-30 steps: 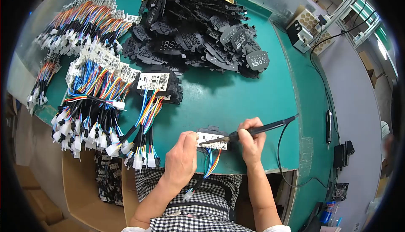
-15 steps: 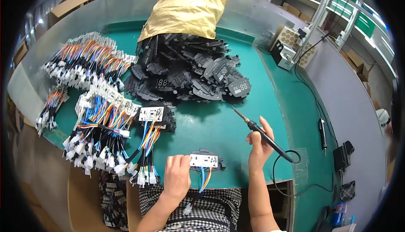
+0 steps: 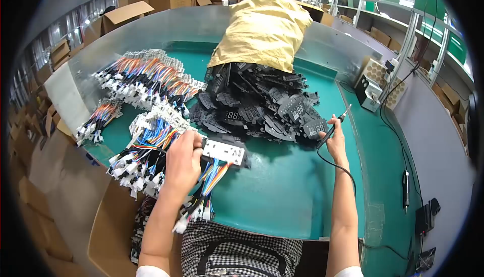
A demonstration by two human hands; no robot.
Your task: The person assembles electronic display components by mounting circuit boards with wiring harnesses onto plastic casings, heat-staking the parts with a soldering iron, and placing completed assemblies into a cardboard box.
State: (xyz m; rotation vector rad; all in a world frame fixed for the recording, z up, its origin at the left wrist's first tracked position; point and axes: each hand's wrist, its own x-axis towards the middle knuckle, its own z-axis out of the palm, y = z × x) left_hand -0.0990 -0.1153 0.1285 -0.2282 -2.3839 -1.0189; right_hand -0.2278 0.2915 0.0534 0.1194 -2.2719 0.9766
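- White PCB (image 3: pixel 223 152) at R side of L hand (image 3: pixel 183 160), touching its fingertips; well apart from R hand (image 3: pixel 335 138), which is farther R & a bit higher in view.
- L hand: fingers curled in, clamped on PCB's L end; exact thumb position hidden.
- Coloured wires (image 3: pixel 216 175) hang from PCB's near edge, white plugs (image 3: pixel 201 211) below, just R of L forearm.
- R hand: part-curled round soldering iron (image 3: pixel 342 117), pinch grip; iron tilted, tip pointing up & R, away from PCB.
- Iron's cord (image 3: pixel 345 170) loops down alongside R forearm.
- Hands well apart, green bench (image 3: pixel 287 191) btwn.
- Row of wired bds (image 3: pixel 164 118) just beyond & L of L hand.
- Pile of blk panels (image 3: pixel 257 108) beyond PCB, its R end near R hand; yellow sack (image 3: pixel 262 32) over pile's far end.
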